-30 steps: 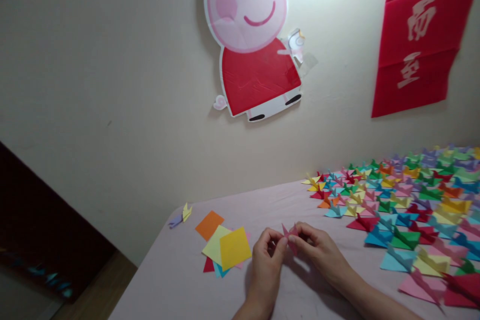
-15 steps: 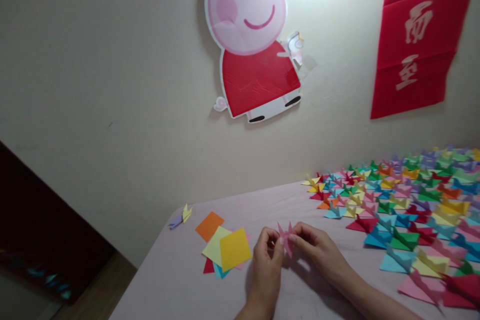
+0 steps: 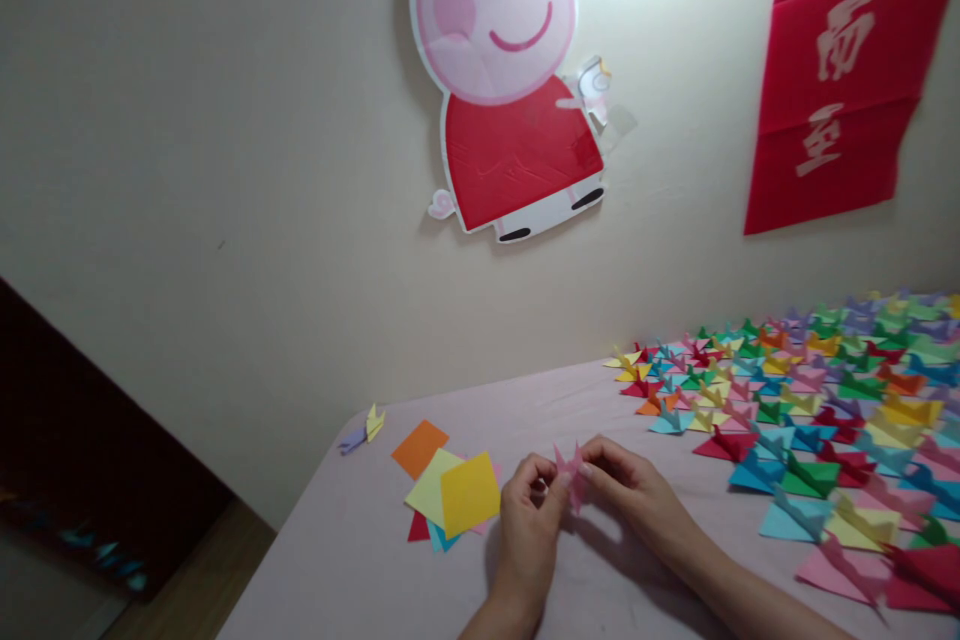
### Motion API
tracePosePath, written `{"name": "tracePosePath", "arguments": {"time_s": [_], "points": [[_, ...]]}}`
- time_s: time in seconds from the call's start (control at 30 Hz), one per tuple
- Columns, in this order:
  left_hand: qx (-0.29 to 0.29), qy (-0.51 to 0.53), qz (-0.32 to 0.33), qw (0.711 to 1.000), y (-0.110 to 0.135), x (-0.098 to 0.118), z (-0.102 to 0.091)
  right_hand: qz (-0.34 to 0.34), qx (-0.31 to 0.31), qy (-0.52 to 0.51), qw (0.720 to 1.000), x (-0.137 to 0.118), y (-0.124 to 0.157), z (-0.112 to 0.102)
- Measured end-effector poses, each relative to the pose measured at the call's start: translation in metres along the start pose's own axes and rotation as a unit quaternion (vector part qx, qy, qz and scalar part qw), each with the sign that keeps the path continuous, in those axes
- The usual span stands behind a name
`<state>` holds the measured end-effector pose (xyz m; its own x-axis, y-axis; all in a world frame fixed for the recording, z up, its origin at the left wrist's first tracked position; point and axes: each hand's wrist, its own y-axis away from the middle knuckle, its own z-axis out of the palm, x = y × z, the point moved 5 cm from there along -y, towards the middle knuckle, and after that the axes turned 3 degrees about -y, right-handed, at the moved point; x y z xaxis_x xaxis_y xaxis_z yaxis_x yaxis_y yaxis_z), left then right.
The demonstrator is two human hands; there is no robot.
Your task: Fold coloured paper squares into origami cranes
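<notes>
Between my two hands is a small pink origami crane (image 3: pixel 574 482), its two narrow points sticking upward and a body tip pointing down. My left hand (image 3: pixel 531 525) pinches its left side between thumb and fingers. From the right, the thumb and forefinger of my right hand (image 3: pixel 634 492) grip the other side. Fingertips cover part of the folded paper. Left of my left hand lies a loose pile of square paper sheets, with a yellow sheet (image 3: pixel 469 494) on top and an orange sheet (image 3: pixel 421 449) at the back.
Rows of folded paper cranes (image 3: pixel 810 476) in many colours cover the right side of the table (image 3: pixel 330 560). Two folded pieces, one pale yellow (image 3: pixel 375 423) and one purple (image 3: pixel 352 441), lie near the back left corner. A pig cutout (image 3: pixel 517 155) and a red banner (image 3: pixel 832 140) hang on the wall.
Both hands keep their pinch on the pink crane, and my left hand has shifted slightly left. The view has moved a little; the other papers lie as before.
</notes>
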<state>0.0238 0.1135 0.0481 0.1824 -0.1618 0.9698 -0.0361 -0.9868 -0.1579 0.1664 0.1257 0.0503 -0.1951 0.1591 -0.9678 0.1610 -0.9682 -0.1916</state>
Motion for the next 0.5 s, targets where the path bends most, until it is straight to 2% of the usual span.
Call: {"name": "tracePosePath", "arguments": {"time_s": [0.1,0.27,0.5], "points": [[-0.001,0.000,0.004,1.000,0.0006,0.0019,0.0008,0.013,-0.006,0.017,1.000,0.0024,0.0000,0.0001],[-0.011,0.001,0.000,1.000,0.0005,-0.0005,0.0041,0.012,0.021,0.053,0.998,0.0011,-0.0002,-0.0045],[-0.008,0.005,0.002,1.000,0.0012,0.0006,0.0041,0.019,0.016,0.024,0.999,0.0009,0.0000,-0.0013]]}}
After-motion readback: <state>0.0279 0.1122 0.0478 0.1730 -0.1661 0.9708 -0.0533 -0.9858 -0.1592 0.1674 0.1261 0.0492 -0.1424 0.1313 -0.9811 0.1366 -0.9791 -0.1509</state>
